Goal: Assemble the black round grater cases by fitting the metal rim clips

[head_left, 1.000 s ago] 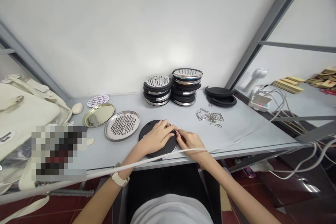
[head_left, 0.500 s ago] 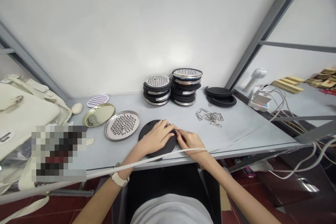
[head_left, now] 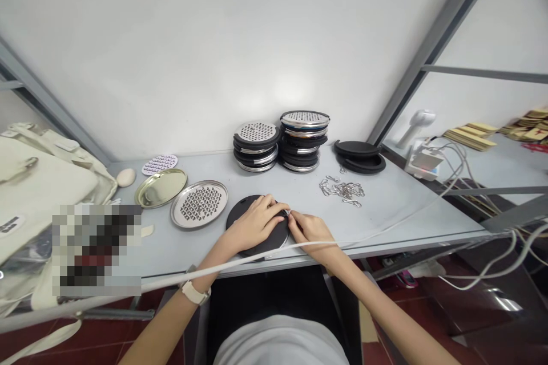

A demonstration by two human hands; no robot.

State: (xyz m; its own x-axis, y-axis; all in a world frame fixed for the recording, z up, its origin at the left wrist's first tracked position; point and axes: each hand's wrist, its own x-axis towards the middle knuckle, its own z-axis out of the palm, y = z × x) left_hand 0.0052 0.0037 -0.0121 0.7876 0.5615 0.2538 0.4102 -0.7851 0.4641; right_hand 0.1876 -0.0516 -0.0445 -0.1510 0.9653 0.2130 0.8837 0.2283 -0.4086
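A black round cover lies on the table's front part, with a thin silvery rim showing at its lower right. My left hand lies over its top, pressing it down, with thumb and fingers at the right edge. At that same edge my right hand pinches a small silvery metal piece; fingers mostly hide it. To the left of the cover is a round metal grater plate. Loose metal clips are heaped beyond my right hand.
Two stacks of round graters in black covers stand against the wall. Black covers lie to their right. Leftward are a gold-coloured round lid, a purple-toothed disc and an egg-shaped object. A white cable crosses over my forearms.
Both hands stay at the cover's right edge almost unmoved. A little more of the silvery piece shows between the fingertips.
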